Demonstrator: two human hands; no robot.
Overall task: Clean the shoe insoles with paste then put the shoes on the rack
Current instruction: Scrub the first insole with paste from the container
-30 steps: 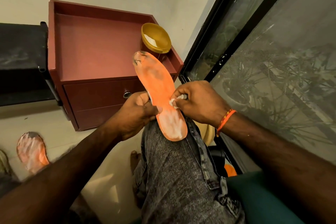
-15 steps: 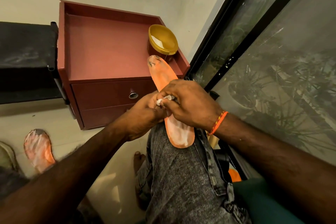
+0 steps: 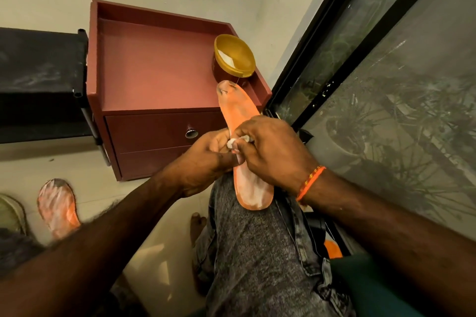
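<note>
An orange insole (image 3: 238, 108) stands on my knee, its heel end smeared white with paste. My left hand (image 3: 206, 159) grips its left edge at the middle. My right hand (image 3: 270, 152) pinches a small white wad (image 3: 233, 142) and presses it on the insole's middle. A second orange insole (image 3: 58, 207), streaked white, lies on the floor at the left. A yellow bowl (image 3: 234, 59) with white paste sits on the red cabinet's right corner.
The red cabinet (image 3: 154, 77) with a knobbed drawer stands against the wall ahead. A black rack (image 3: 38, 80) is to its left. A dark-framed window (image 3: 386, 85) runs along the right. Part of a pale shoe (image 3: 11, 211) shows at the far left.
My right hand with the wad has slid from the insole's right edge leftward across its middle, up to my left hand's thumb. The view has shifted a little.
</note>
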